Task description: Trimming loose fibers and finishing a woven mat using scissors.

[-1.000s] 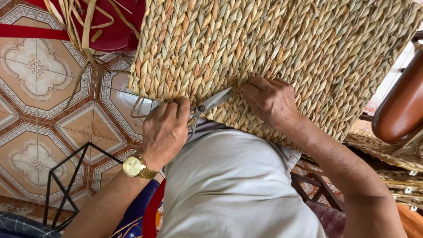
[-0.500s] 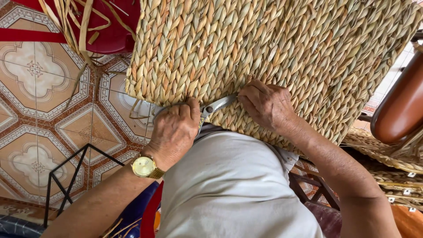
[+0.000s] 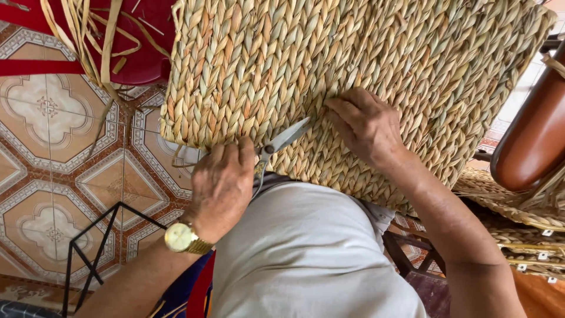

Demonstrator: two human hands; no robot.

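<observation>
Head view, and we're looking down on a large straw-coloured braided woven mat resting across our lap. Our left hand is clenched around the handles of a pair of small silver metal scissors, and the blades sit only narrowly parted, flat against the mat's near edge. Our right hand lies open just beyond the blade tips, fingers pressing the weave down, holding nothing. To do this well, we'd judge: keep the blades level with the braid so only stray fibre gets nipped, and keep those fingertips clear of the tips. Left of the mat, loose straw strands trail over a red plastic stool and the patterned ceramic floor tiles.
</observation>
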